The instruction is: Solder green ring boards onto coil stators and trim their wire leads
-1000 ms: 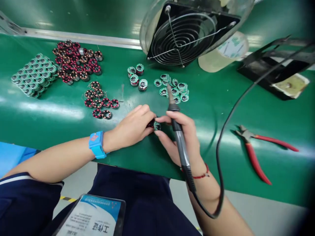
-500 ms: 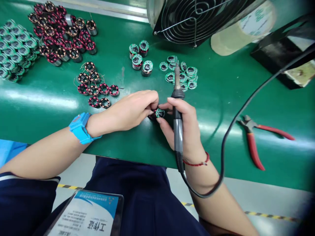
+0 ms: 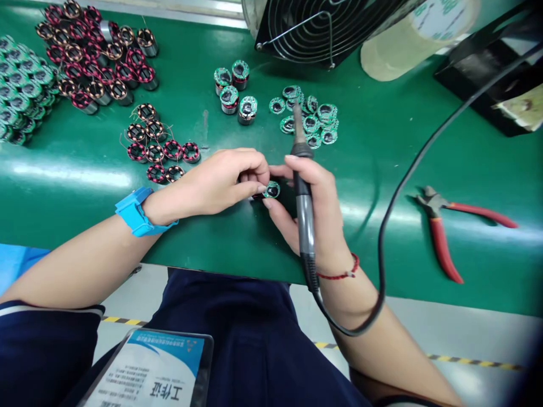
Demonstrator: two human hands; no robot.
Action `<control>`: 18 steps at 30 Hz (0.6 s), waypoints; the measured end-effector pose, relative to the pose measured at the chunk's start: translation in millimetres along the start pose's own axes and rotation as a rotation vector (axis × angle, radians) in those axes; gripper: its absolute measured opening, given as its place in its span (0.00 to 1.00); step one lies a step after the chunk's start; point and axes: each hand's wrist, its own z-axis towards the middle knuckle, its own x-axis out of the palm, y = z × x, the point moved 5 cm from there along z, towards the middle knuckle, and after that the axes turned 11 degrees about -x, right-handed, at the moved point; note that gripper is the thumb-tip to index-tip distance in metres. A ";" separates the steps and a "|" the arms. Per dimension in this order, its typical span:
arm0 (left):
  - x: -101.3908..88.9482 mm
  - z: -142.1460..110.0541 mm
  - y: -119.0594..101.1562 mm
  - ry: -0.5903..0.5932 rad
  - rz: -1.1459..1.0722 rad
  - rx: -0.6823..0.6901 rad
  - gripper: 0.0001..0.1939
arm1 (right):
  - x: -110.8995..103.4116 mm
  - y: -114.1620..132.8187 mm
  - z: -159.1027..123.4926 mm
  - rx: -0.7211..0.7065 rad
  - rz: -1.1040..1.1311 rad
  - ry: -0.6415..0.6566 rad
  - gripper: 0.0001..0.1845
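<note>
A small wound motor stator topped by a round green circuit board point(image 3: 272, 190) sits low over the bench between my hands. My left hand point(image 3: 227, 178) is closed, its thumb and fingers pinching at the left edge of this piece; the fingers hide part of it. In my right hand point(image 3: 320, 206) lies a soldering iron point(image 3: 304, 217), its handle between thumb and palm, the metal tip pointing away from me. The thumb and a fingertip of that same hand reach to the board's right side. Whether the left fingers pinch a wire cannot be made out.
Loose round circuit boards point(image 3: 311, 123) lie beyond the iron's tip. Several stators with boards point(image 3: 229, 97) stand left of them. Bare stators point(image 3: 155, 152) and larger piles fill the left. A fan point(image 3: 309, 34), tape roll point(image 3: 392, 53), and red-handled cutters point(image 3: 441, 226) are around; the iron's cable point(image 3: 384, 249) loops right.
The whole view has shifted slightly, so bench items appear higher. My left fingertips have moved a little over the board's left edge. The right hand keeps the soldering iron.
</note>
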 end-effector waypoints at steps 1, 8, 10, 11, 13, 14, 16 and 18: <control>0.7 0.0 -0.2 0.003 -0.005 -0.015 0.06 | -1.5 1.3 0.7 -0.013 -0.007 -0.031 0.32; 2.1 0.6 -0.8 -0.009 -0.011 -0.072 0.04 | -0.6 10.5 10.5 -0.081 -0.067 -0.089 0.27; 2.1 0.9 -0.3 -0.021 -0.006 -0.068 0.05 | 1.1 11.4 12.2 -0.088 -0.074 -0.083 0.26; 2.1 1.0 -0.1 -0.024 -0.008 -0.065 0.05 | 1.8 11.3 12.5 -0.086 -0.088 -0.078 0.25; 2.3 1.2 0.7 -0.020 -0.025 -0.061 0.05 | 2.1 10.4 12.2 -0.073 -0.130 -0.085 0.22; 2.3 1.3 1.2 -0.017 -0.038 -0.064 0.05 | 1.8 9.7 11.7 -0.067 -0.147 -0.095 0.22; 1.7 1.5 1.8 -0.021 -0.068 -0.065 0.04 | 0.8 9.1 10.6 -0.070 -0.156 -0.127 0.21; 0.9 1.8 2.1 -0.033 -0.094 -0.064 0.04 | 0.6 8.7 9.6 -0.074 -0.152 -0.138 0.22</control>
